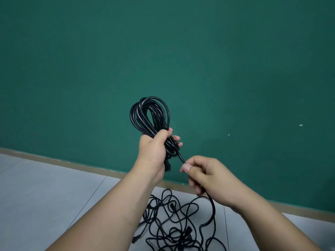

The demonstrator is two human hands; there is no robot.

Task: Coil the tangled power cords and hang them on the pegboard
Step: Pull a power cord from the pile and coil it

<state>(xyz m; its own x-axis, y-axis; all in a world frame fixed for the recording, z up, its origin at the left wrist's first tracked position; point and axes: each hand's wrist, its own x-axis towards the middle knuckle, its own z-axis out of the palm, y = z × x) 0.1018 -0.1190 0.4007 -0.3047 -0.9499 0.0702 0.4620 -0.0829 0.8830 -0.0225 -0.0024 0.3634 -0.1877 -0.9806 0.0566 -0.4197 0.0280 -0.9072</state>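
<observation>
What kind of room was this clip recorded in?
Probably a bare indoor room: a plain green wall, a grey tiled floor with tan skirting, and tangled black cords heaped on it.

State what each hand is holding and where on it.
Left hand grips the coiled cord at its gathered lower end; right hand pinches the loose strand leaving it.
</observation>
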